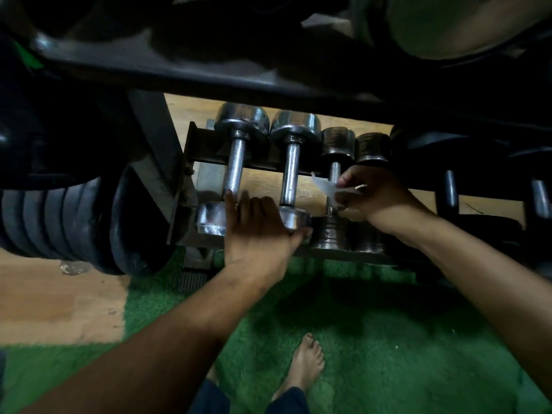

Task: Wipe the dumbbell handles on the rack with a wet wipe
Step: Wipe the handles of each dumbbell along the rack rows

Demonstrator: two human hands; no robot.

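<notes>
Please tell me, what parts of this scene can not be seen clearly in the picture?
- Fourth dumbbell handle, head view: hidden behind the right hand.
- Third dumbbell handle: lower part covered by the wet wipe.
- Top shelf weights: dark, blurred, cut by the upper edge.
- Left hand palm: faces away.

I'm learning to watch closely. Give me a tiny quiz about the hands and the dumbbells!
1. True or false: the right hand holds the wet wipe.
2. Which dumbbell handle is the wipe on: A the leftmost shiny dumbbell, B the second shiny dumbbell, C the third, dark dumbbell?
3. What green surface lies under the bare foot?

Key: 1 true. 2 C. 3 The green turf. The left hand rests on the rack beside the dumbbell ends.
</notes>
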